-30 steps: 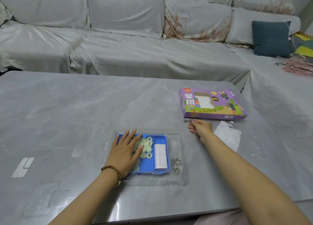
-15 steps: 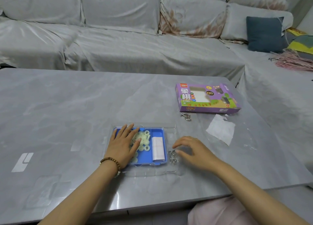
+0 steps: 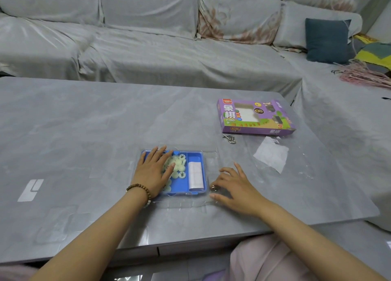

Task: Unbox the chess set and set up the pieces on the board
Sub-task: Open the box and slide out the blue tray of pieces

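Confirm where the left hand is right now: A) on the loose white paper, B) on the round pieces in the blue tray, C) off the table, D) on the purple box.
B: the left hand lies flat, fingers straight, over the pale round pieces inside the blue tray, while the purple box sits apart at the table's far right.
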`<control>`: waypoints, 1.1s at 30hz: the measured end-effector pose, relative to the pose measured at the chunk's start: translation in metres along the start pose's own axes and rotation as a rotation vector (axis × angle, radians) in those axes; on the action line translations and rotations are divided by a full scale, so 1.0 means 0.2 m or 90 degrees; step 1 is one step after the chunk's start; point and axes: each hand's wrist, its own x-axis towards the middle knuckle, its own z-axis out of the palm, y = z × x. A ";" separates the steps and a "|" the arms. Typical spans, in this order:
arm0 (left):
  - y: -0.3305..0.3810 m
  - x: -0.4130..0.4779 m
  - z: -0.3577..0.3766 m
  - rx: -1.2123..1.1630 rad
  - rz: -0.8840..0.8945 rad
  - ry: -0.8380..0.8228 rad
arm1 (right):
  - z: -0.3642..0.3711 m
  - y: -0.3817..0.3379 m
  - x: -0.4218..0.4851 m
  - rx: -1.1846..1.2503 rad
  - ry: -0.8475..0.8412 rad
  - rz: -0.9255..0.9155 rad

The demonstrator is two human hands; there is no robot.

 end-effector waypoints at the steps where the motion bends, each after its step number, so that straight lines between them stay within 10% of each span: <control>1: 0.00 0.00 0.00 0.000 0.000 0.001 | 0.00 0.00 0.00 0.020 0.013 -0.004; 19: 0.26 0.14 0.04 -0.027 0.025 -0.017 | -0.18 0.28 0.22 0.617 0.236 0.254; 33: 0.30 0.18 0.12 -0.052 0.022 0.037 | -0.09 0.81 0.61 0.365 0.215 0.413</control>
